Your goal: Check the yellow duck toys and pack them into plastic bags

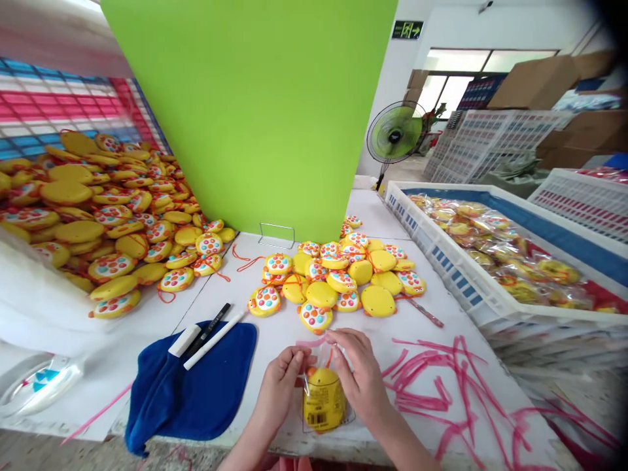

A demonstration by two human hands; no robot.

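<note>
Both hands work at the near edge of the table (279, 330). My left hand (282, 386) and right hand (362, 376) each pinch one side of the clear bag (324, 356) at its mouth, fingers closed on the film. Between them the yellow toy (321, 400) lies inside the bag, its long axis pointing away from me. Neither hand is nearer to it, and both wrists angle inward. A loose pile of toys (338, 281) lies just beyond.

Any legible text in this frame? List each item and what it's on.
No text legible.
Green exit sign on the far wall: pictogram, no readable letters.
Label on yellow toy in the clear bag: blurred.
Black pen on blue cloth: white print too small.
</note>
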